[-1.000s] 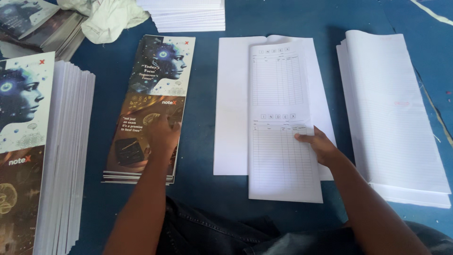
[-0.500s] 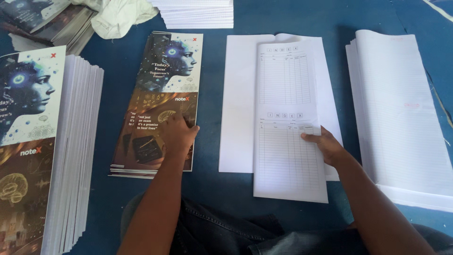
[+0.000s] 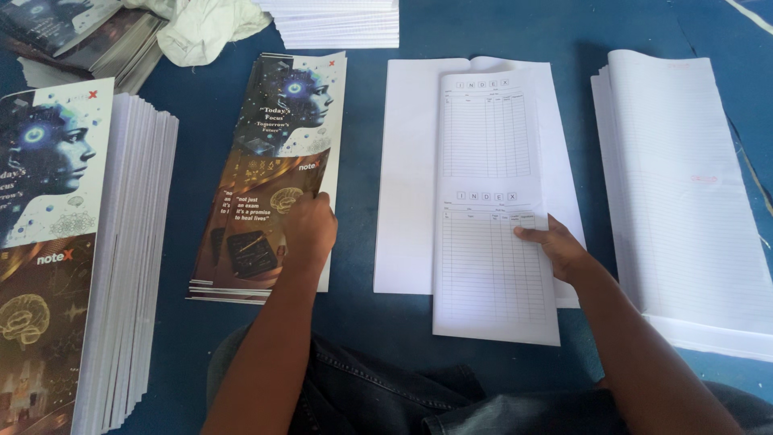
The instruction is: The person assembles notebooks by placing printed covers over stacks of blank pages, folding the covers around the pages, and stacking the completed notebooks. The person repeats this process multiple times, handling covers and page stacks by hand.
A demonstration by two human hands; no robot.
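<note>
On the blue desk (image 3: 354, 322), a tall pile of printed-cover notebooks (image 3: 48, 242) stands at 9 o'clock and a thick stack of lined paper (image 3: 684, 201) at 3 o'clock. Between them lie a low stack of glossy covers (image 3: 282, 129) and, at centre, blank white sheets (image 3: 407, 177) with an index sheet (image 3: 487, 274) laid on top. Your left hand (image 3: 310, 229) curls its fingers over the top cover's right edge, which bows up slightly. Your right hand (image 3: 560, 251) is partly open, thumb on top, pinching the index sheet's right edge. It looks like the pick-up step: one cover, one index sheet. Peeling off a single cover calls for a clean pinch. Against half a second ago, both hands sit on the same edges, barely moved.
</note>
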